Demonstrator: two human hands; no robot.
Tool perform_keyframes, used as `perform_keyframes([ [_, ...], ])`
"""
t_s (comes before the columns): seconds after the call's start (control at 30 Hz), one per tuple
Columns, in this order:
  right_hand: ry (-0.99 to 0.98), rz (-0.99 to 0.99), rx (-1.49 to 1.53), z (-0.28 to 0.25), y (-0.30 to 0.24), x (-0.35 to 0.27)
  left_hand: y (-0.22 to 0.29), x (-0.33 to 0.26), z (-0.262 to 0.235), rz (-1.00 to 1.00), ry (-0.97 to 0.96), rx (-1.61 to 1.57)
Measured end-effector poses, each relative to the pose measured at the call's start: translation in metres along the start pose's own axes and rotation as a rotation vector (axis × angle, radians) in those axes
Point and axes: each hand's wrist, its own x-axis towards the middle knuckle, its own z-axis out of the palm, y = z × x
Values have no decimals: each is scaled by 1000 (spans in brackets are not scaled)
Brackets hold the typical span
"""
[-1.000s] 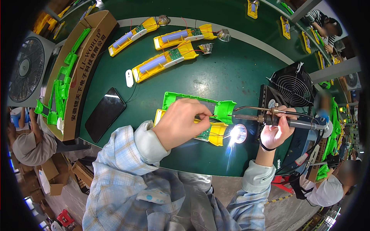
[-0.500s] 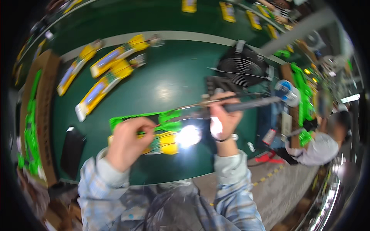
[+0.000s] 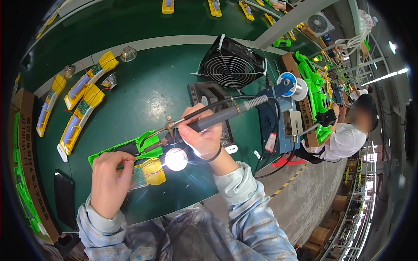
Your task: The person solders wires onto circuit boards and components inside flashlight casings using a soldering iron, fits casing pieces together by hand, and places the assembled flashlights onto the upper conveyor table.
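My right hand [image 3: 202, 132] is wrapped round a grey soldering iron [image 3: 217, 117] with a thin metal feed tube [image 3: 154, 132] clamped alongside. Its tip end is over the right part of a green plastic housing [image 3: 115, 152]. My left hand [image 3: 109, 178] is closed in a pinch at the housing's near edge; what its fingertips hold is too small to make out. Just below lies a yellow housing [image 3: 154, 172] with a green circuit board [image 3: 138, 177] and thin wires, partly behind my left fingers. A lit lamp [image 3: 176, 159] glares beside it, below the iron.
Several yellow housings with lilac cells [image 3: 75, 126] lie at left, above a black phone [image 3: 65, 198]. A black fan [image 3: 233, 63] stands at the back. A solder spool [image 3: 292, 85] sits on a blue box [image 3: 270, 115] at right. Boxes of green housings [image 3: 311, 82] flank the table; a co-worker [image 3: 348, 130] sits at right.
The whole view has shifted and sharpened. The soldering iron now angles down to the left, its tip closer to my left hand. My left hand stays pinched beside the green housing.
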Motion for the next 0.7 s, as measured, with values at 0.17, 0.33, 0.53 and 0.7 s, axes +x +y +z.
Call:
perform_keyframes([
  [0.17, 10, -89, -64, 3, 5, 0, -3, 4, -6, 22, -48, -25],
  [0.33, 49, -70, -5, 0, -3, -3, -16, 10, 0, 69, -57, -146],
  [0.53, 60, -33, -166, 11, -2, -2, -25, 4, 0, 122, 9, -62],
  [0.7, 46, -122, -51, 14, 1, 0, -24, 4, 0, 136, 3, -32],
])
